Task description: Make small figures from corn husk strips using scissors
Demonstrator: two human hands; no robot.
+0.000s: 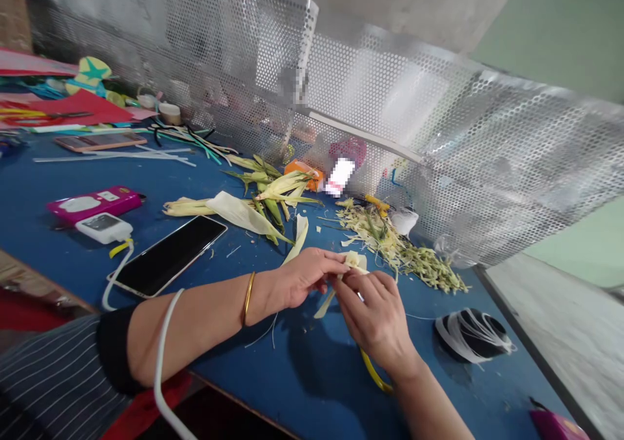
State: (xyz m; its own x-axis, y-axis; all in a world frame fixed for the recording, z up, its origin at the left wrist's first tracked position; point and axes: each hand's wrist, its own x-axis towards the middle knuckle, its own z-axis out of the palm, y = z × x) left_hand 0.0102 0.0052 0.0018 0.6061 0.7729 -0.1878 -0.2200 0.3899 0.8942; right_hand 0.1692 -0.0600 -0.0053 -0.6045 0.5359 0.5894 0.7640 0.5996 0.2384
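My left hand, with a gold bangle at the wrist, pinches a small folded piece of pale corn husk between thumb and fingers. Close against it, my right hand has its fingers bent onto the lower part of the same piece. A narrow husk strip hangs below the fingertips. Under my right palm a curved yellow handle shows; the rest of that tool is hidden. White thread runs over the table from a black spool on the right towards my right hand.
Loose corn husks lie behind my left hand, and a heap of husk scraps lies to the right. A phone, a white cabled device and a pink power bank sit left. A perforated metal screen borders the blue table.
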